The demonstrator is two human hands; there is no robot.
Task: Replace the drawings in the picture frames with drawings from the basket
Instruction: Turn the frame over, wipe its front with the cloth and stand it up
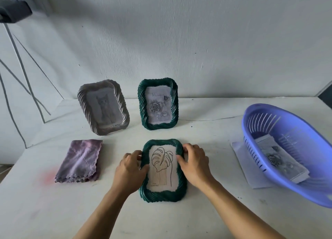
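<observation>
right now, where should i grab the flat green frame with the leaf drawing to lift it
Take the flat green frame by its long side rims, from left and right, where the left hand and right hand hold it. It lies face up; the raised twisted rim likely gives purchase and keeps fingers off the leaf drawing.

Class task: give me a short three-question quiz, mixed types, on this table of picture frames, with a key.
1. True or false: the green frame gripped by the left hand and right hand stands upright.
2. The grey frame shows: A leaf, B cat, C roses?
3. Fill in: the drawing in the blue basket shows ___.
Key: 1 false, it lies flat; 2 B; 3 roses.
</observation>
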